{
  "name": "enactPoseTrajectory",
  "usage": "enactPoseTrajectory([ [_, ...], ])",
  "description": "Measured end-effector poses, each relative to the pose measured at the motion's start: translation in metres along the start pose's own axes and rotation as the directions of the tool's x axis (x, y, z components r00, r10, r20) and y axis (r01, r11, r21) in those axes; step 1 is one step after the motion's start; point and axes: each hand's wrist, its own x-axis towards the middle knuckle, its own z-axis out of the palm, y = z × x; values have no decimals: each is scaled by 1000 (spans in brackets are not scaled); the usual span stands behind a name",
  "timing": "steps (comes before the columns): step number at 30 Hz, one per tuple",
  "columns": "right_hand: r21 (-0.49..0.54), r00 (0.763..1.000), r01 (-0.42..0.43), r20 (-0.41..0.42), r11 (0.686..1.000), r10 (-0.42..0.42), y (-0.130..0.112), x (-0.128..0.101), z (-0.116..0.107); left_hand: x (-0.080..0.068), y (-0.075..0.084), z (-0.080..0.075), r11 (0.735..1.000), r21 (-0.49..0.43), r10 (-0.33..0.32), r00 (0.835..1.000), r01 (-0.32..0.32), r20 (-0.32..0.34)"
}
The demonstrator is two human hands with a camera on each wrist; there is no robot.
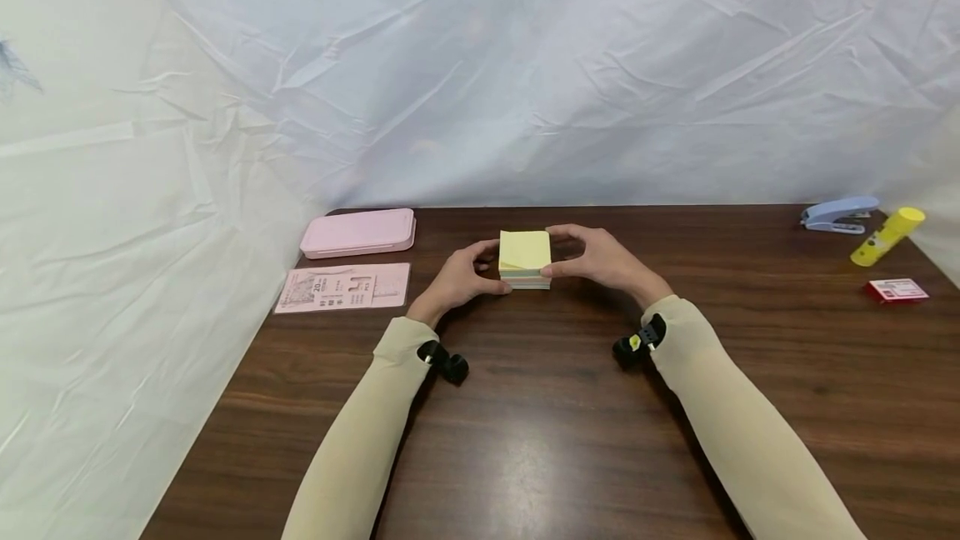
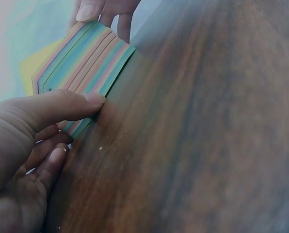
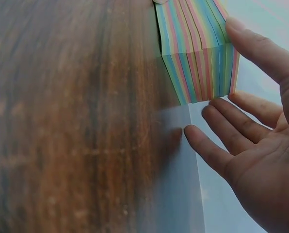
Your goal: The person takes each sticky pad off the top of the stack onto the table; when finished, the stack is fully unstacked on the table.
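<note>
Holding a Note Block Between Two Hands

The dark wooden table (image 1: 570, 440) carried a pink case (image 1: 358, 232) at its far left. At centre, the left hand (image 1: 459, 280) and right hand (image 1: 603, 259) pinched the sticky-note block (image 1: 524, 259), thumbs against its near edge.

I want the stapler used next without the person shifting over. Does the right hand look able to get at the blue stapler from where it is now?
Probably yes. The right hand holds the note block mid-table; the stapler sits far right by the back edge, with only bare tabletop between. It looks like a long stretch, and the hand must let go first.
</note>
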Motion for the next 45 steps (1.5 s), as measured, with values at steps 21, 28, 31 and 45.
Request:
enactPoseTrajectory([
  [21,101,990,20,-138,995,-6,-2,-4,-18,-3,0,0,1000,5,2,1000,-2,1],
  [28,121,984,17,-179,992,5,-1,0,-37,-4,0,0,1000,8,0,1000,0,0],
  [31,110,984,9,-179,994,11,2,4,-45,-4,0,-1,1000,7,6,1000,-6,-2],
  [45,13,983,-16,-183,1000,18,13,24,-54,-4,2,1,1000,-1,25,1000,-25,2],
])
